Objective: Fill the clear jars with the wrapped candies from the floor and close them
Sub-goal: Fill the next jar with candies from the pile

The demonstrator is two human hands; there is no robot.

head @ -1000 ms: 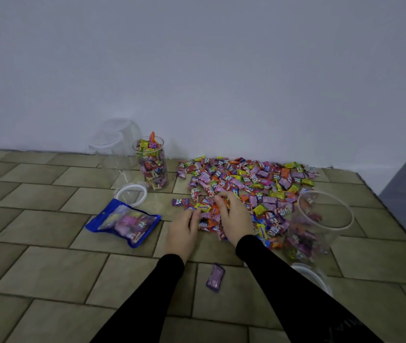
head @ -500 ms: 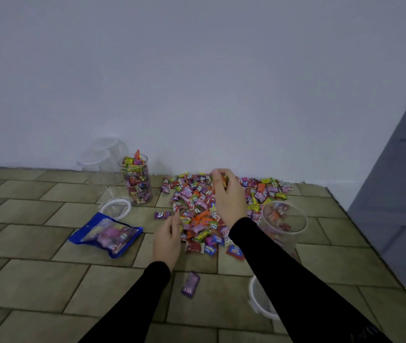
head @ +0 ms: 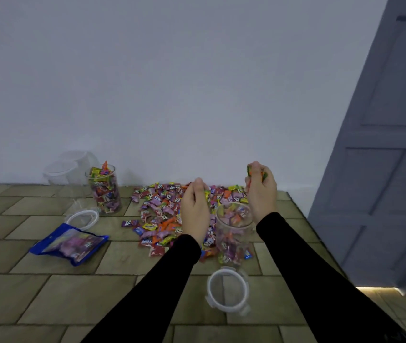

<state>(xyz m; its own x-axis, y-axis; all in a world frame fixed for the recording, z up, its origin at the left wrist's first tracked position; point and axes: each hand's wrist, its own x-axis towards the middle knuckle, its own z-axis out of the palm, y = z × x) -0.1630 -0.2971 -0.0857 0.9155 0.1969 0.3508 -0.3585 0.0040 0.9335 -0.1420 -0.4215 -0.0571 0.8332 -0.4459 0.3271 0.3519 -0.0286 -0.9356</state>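
In the head view, the right hand point(head: 261, 191) is gripping a bunched fistful of bright wrapped candies point(head: 255, 172), raised in the right-centre of the frame. The open clear plastic jar point(head: 234, 231), upright and partly filled, is standing just below and left of that fist, between the two wrists, so the drop looks like a short move down and leftward. The left hand point(head: 195, 206) is curling over the spread pile of wrapped candies point(head: 162, 206) at centre frame; whether it is holding any I cannot tell. The jar's white-rimmed round lid point(head: 228, 292) is lying lower in the frame on the tiled floor point(head: 48, 293).
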